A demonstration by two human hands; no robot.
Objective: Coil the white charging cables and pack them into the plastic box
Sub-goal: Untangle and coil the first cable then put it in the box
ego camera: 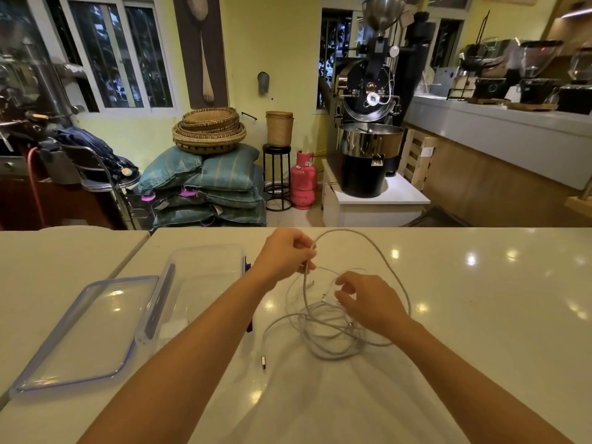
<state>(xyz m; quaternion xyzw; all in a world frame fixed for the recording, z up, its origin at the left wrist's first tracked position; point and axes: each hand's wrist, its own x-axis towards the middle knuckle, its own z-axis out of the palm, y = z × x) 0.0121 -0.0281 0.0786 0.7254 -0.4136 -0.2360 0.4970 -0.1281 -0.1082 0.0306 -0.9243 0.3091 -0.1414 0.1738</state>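
The tangle of thin white charging cables [333, 328] lies on the glossy cream surface [480, 299], directly under the right hand [368, 302] and just right of the clear plastic box [205, 283]. The left hand [285, 254] pinches one strand, raised into a tall loop arching rightward – the right hand hovers half-open over the heap, holding nothing – so it seems nearer to gather the slack. The box's blue-rimmed lid [89, 334] rests off, further left.

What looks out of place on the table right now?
Only the cables: a loose tangle on the table, one plug trailing out. The left hand pinches a strand; the box sits open, lid beside it.
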